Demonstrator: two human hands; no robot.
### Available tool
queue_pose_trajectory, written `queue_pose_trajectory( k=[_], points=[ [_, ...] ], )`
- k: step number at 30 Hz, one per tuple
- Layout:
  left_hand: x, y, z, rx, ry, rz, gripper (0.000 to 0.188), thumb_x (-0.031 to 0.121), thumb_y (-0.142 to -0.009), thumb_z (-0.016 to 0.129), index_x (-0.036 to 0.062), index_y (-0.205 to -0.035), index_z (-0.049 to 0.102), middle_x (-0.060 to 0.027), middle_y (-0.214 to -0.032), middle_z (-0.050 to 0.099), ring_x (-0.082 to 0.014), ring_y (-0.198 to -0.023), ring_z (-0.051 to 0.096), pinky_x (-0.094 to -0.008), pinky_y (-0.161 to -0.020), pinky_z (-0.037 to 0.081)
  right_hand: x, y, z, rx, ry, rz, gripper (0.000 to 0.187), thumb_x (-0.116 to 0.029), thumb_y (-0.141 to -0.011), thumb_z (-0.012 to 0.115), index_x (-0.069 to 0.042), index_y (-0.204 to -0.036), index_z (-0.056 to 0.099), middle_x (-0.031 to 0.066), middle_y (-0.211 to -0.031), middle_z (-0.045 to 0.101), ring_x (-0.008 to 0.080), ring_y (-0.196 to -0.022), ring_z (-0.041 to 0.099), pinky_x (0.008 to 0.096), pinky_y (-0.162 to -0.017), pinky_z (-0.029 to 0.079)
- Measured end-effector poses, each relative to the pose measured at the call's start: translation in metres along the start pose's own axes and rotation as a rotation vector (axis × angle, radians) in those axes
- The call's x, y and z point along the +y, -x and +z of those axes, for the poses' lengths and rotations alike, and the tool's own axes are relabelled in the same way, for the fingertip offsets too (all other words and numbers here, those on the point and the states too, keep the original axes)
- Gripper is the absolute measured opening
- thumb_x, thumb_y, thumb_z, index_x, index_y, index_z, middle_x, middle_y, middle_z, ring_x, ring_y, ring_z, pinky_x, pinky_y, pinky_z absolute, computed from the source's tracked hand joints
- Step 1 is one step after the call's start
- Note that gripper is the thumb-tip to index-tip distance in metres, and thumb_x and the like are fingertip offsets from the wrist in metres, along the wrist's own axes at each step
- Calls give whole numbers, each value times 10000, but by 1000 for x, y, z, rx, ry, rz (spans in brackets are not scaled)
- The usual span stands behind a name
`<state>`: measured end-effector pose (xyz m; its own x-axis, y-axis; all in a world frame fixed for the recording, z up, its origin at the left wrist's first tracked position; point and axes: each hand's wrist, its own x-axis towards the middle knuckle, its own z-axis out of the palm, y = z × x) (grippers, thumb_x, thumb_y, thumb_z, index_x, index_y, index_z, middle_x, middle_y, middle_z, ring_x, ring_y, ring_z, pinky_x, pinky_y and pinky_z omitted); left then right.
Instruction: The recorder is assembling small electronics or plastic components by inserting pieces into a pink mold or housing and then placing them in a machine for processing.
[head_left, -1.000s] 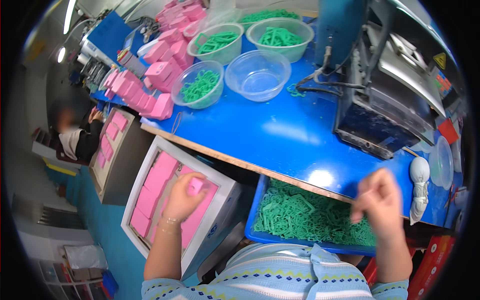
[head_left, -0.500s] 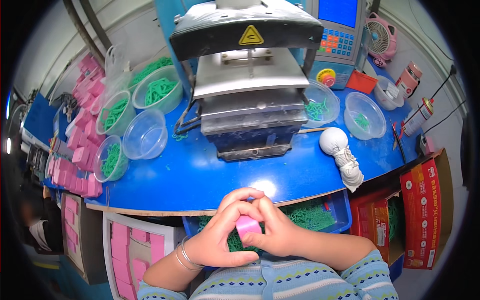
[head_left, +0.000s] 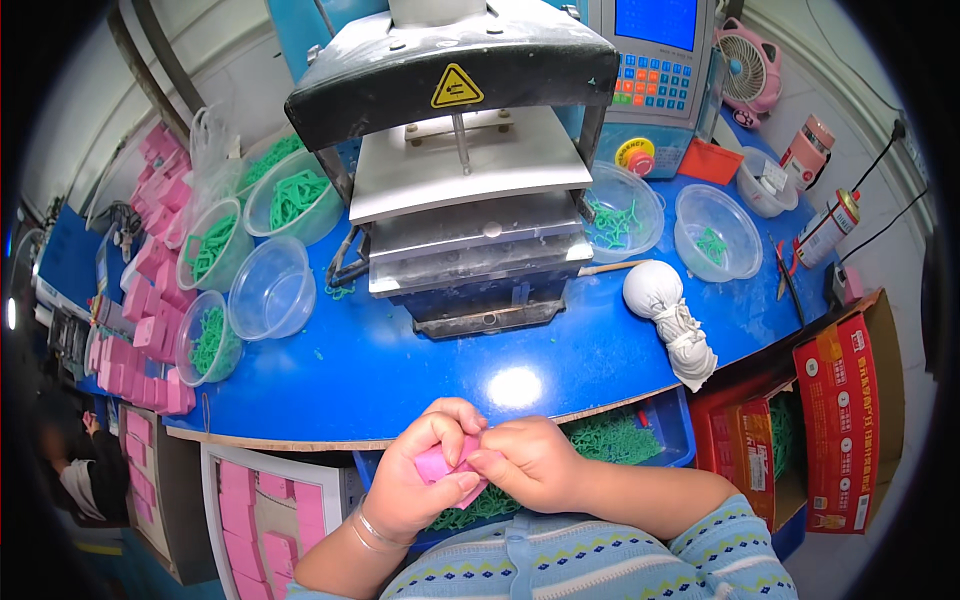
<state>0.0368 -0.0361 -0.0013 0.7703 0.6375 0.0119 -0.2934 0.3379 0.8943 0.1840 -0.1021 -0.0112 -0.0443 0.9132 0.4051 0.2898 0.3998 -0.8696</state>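
Both of my hands are together in front of the table's near edge, over a blue tray (head_left: 683, 430) of green rubbery strips (head_left: 615, 440). A small pink block (head_left: 436, 463) is between them. My left hand (head_left: 405, 478) grips it with fingers curled over the far side and the thumb near its lower edge. My right hand (head_left: 538, 462) is closed against the block's right side, thumb and fingers pressed on it. The fingers cover much of the block, so its full shape is hidden.
A press machine (head_left: 480, 250) stands mid-table, its control panel (head_left: 655, 80) behind. Clear tubs (head_left: 270, 290) flank it, several holding green strips. Pink blocks (head_left: 150, 330) are piled at left; more fill a box (head_left: 235, 490) below. A white cloth-wrapped ball (head_left: 655, 290) lies right, near red cartons (head_left: 835, 420).
My right hand has turned and closed more tightly on the pink block, and my left fingers have curled in. The whole view has shifted slightly.
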Motion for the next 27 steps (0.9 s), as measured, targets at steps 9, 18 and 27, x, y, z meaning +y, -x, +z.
queue_pose_trajectory(
  k=[9, 18, 27],
  points=[
    [-11, -4, -4, -23, 255, -27, 251, -45, -636, 572, 120, -735, 412, -57, -961, 435, -198, -993, 417, -331, -921, 323, -1, 9, 1, 35, -398, 328, 309, -195, -918, 466, -18, -668, 506, 47, -574, 502, 125, -501, 458, 279, -467, 374],
    [-14, -5, -34, -74, 851, 39, 89, 116, -679, 561, 130, -765, 544, -72, -979, 503, -247, -1022, 454, -554, -978, 305, 8, 4, -41, 543, -887, 479, 345, -280, -926, 411, -70, -658, 469, 23, -429, 367, 165, -351, 341, 300, -385, 294],
    [5, 9, -16, 123, 279, -7, 508, -36, -647, 692, 53, -1071, 425, -176, -1138, 506, -333, -1125, 468, -520, -1001, 309, 17, -2, -62, 413, 888, 162, 233, -220, -751, 647, -37, -754, 503, 108, -737, 477, 267, -629, 501, 343, -517, 397]
  ],
)
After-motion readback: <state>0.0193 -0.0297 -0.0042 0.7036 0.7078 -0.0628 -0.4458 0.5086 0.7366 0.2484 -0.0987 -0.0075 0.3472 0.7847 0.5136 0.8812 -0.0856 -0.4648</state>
